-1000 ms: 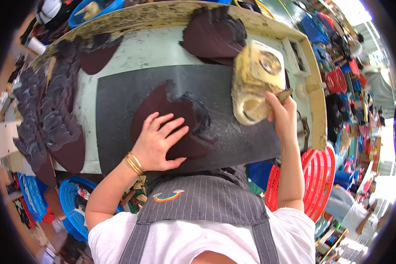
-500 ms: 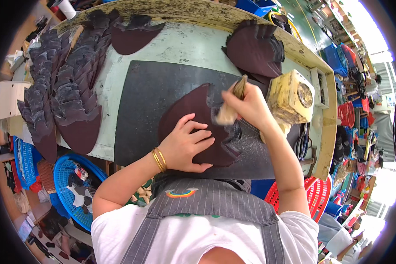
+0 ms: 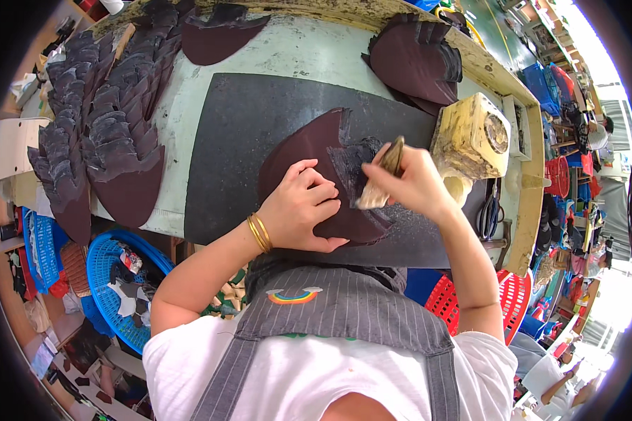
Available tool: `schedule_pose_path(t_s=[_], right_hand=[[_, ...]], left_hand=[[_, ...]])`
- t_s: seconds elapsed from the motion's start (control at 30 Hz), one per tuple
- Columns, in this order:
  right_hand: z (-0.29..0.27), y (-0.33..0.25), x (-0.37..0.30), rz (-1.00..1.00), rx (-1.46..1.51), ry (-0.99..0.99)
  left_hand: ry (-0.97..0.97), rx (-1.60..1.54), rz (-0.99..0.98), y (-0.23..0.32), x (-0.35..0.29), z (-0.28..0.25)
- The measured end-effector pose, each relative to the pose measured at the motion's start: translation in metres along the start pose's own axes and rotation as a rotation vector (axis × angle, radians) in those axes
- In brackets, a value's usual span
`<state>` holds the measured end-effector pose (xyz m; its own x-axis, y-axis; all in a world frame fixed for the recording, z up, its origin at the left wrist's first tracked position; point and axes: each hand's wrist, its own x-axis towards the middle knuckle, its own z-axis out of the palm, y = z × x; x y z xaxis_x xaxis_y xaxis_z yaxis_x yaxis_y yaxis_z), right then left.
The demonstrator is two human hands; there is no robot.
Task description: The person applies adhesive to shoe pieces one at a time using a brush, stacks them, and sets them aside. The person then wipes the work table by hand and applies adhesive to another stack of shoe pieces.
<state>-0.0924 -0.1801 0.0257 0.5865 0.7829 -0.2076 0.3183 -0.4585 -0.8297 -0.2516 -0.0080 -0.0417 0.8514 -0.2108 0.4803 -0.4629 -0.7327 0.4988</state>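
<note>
A maroon, leather-like piece [image 3: 295,154] with a dark, jagged coated edge lies on a black mat [image 3: 225,133]. My left hand [image 3: 303,210] rests on it, fingers bent but apart, pressing it down. In my right hand [image 3: 420,186] is a brush with a worn handle and pale bristles [image 3: 374,196]. Its bristles meet the dark right-hand edge of the piece. Beside my right hand stands a yellowish, glue-stained block-shaped container [image 3: 470,137].
Overlapping rows of similar maroon pieces [image 3: 123,168] lie on the left. Another stack [image 3: 414,59] sits at the back right, and scissors [image 3: 490,214] lie near the right edge. A raised wooden rim [image 3: 530,203] borders the table. Below are a blue basket [image 3: 109,295] and a red basket [image 3: 516,302].
My right hand has drawn the brush down and slightly right along the dark edge. My left hand stays on the piece. The whole view has shifted a little.
</note>
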Motion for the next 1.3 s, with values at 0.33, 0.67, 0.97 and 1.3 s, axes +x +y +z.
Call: schedule_pose_path(t_s=[0.33,0.67,0.97,1.3], right_hand=[[0.008,-0.009,-0.039,-0.171,0.023,0.065],[-0.004,-0.015,0.05,-0.399,0.13,0.33],[0.004,-0.007,0.092,-0.494,-0.217,0.166],[-0.013,-0.026,0.033,-0.228,-0.176,0.141]], left_hand=[[0.009,0.077,0.025,-0.003,0.002,0.0],[-0.053,0.059,-0.037,0.001,-0.001,-0.007],[-0.036,0.02,-0.045,0.003,-0.006,-0.007],[-0.035,0.077,-0.001,0.003,-0.005,-0.004]])
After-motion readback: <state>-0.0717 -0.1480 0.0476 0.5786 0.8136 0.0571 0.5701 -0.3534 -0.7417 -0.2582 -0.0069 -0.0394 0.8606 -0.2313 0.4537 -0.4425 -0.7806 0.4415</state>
